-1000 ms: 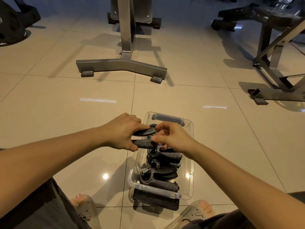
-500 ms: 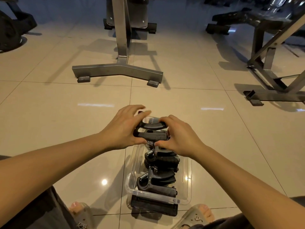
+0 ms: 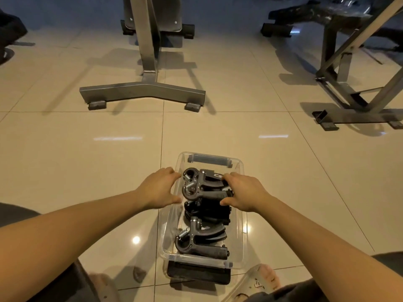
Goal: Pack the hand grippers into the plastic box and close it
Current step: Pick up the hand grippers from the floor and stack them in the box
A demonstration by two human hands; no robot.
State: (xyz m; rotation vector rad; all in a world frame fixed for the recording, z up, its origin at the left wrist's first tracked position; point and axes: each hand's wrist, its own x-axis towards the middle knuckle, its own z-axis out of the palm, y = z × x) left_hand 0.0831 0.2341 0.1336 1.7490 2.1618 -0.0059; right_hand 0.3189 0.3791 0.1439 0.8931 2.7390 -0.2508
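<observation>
A clear plastic box (image 3: 241,216) stands open on the tiled floor in front of me. Three black hand grippers with steel springs lie in it in a row. The far hand gripper (image 3: 202,188) sits at the box's far end. My right hand (image 3: 246,192) grips its two handle ends, fingers over the upper handle and thumb under the lower one. My left hand (image 3: 158,190) is spread beside the box's left wall, fingertips close to that gripper's spring end. The middle gripper (image 3: 207,212) and the near gripper (image 3: 202,240) lie untouched.
A flat black slab (image 3: 198,276) lies partly under the box's near end. My sandalled feet (image 3: 261,280) flank it. A steel T-shaped stand base (image 3: 141,92) is ahead, and a gym bench frame (image 3: 357,94) stands at the right.
Both hands have lowered the far gripper from above the box into its far end. My left hand has let go and slid to the box's left side.
</observation>
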